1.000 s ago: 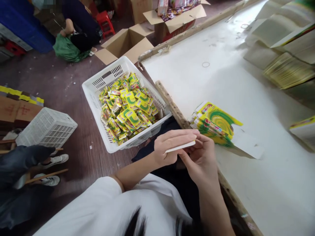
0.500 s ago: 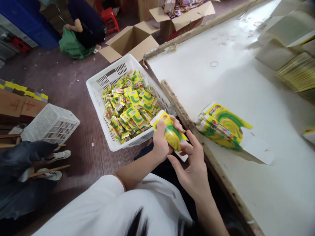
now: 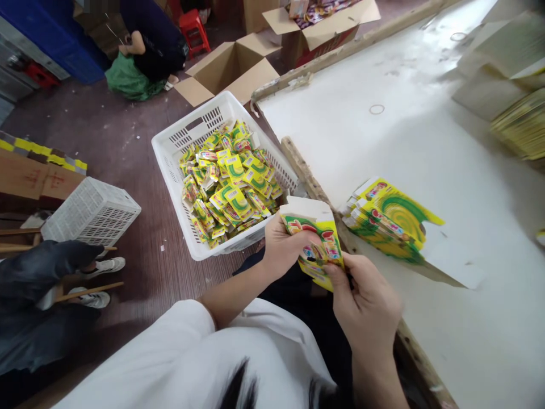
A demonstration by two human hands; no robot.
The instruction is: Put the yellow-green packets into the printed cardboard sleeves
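Note:
Between my hands is a yellow-green printed carton [image 3: 317, 236] with a white flap standing up at its top. My left hand [image 3: 283, 247] grips its left side, thumb across the printed face. The fingers of my right hand [image 3: 361, 289] pinch its lower right edge. Just beyond my left hand, a white plastic basket [image 3: 170, 187] holds many small yellow-green packets [image 3: 238, 201]. On the white table [image 3: 426, 142], right of my hands, lies a stack of similar cartons [image 3: 394, 218], with white flaps spread to the right.
Open cardboard boxes [image 3: 230, 71] stand beyond the basket. An upturned white basket [image 3: 91, 213] and a seated person's legs [image 3: 51, 284] are at left. Another person [image 3: 149, 40] crouches by a green bag [image 3: 134, 79]. A wooden rail [image 3: 304, 170] edges the table; blurred cartons [image 3: 519, 125] lie far right.
The carton in my hands now shows a different printed face, with its white flap up. My right hand has moved from loosely spread beside it to pinching its edge. The view has shifted slightly.

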